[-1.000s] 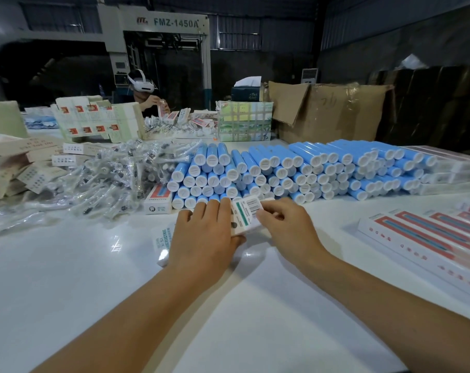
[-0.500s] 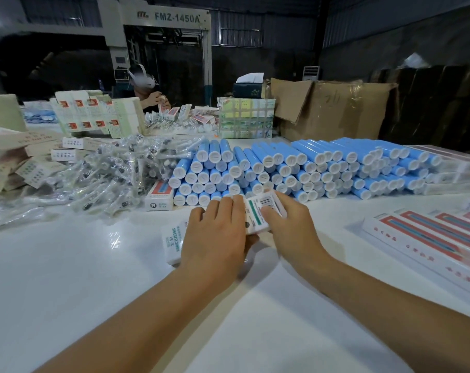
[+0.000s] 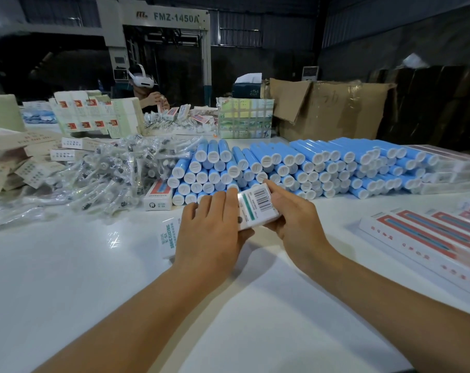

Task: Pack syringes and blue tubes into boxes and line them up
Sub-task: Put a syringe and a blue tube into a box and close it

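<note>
A long white box (image 3: 258, 208) with a barcode and a green stripe lies across the middle of the white table (image 3: 67, 278). My left hand (image 3: 212, 232) lies over its left part, fingers stretched across the top. My right hand (image 3: 293, 219) grips its raised right end, thumb and fingers around it. Behind the box is a wide stack of blue tubes (image 3: 295, 168) with white caps. To the left of them lies a heap of syringes in clear wrappers (image 3: 99, 173).
A row of packed red-and-white boxes (image 3: 427, 238) lies at the right. One small red-and-white box (image 3: 158, 196) stands by the tubes. Flat carton blanks (image 3: 18, 160) pile at the left. Across the table are another person (image 3: 145, 90), upright cartons (image 3: 94, 114) and a cardboard box (image 3: 330, 109).
The box's right end has risen off the table and tilted up in my right hand, which now wraps round it. Both hands have shifted slightly away from me.
</note>
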Tool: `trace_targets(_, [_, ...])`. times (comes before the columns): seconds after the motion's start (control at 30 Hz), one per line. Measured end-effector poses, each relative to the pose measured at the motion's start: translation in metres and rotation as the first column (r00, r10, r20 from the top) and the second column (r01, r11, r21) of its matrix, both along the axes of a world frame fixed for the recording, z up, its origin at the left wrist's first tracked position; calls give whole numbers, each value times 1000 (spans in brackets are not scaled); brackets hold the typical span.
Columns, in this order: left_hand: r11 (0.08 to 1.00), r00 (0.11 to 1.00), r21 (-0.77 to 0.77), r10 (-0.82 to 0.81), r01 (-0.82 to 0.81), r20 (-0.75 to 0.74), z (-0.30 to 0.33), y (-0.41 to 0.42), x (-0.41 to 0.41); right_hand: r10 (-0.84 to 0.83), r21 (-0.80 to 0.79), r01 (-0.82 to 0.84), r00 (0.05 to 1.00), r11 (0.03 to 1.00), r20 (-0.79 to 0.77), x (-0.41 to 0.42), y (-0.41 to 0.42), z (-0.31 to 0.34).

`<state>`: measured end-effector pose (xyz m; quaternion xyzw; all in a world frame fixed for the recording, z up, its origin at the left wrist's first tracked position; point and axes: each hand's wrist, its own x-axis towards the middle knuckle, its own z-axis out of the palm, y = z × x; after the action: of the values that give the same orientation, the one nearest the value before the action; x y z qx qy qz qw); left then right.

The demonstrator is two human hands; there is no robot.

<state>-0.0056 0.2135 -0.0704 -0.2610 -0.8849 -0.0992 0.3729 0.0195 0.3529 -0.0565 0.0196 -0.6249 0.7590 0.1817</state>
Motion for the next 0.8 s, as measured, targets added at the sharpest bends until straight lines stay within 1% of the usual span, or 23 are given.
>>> trace_targets(0.1, [1000, 1000, 17, -16, 16, -5, 0, -1, -2, -21, 18, 22, 1000, 1000, -20, -1, 0, -2])
trace_targets(0.3, [1000, 1000, 25, -17, 18, -23, 1, -1, -2, -20, -27, 19, 999, 999, -42, -1, 4, -2])
trace_targets(0.43, [1000, 999, -1, -6, 6, -37, 0, -1, 0, -50, 5, 50, 998, 999, -34, 0, 1, -4])
trace_targets(0.57, [1000, 998, -2, -13, 13, -59, -1, 0, 0, -14, -5, 13, 998, 1000, -69, 2, -3, -7])
trace_targets(0.67, [1000, 999, -18, 8, -8, -47, -1, -1, 0, -12, 9, 12, 998, 1000, -60, 2, -3, -8])
trace_targets(0.8, [1000, 999, -15, 20, -20, -32, 1, -3, 0, 6, -16, -7, 999, 1000, -51, 4, -2, -4])
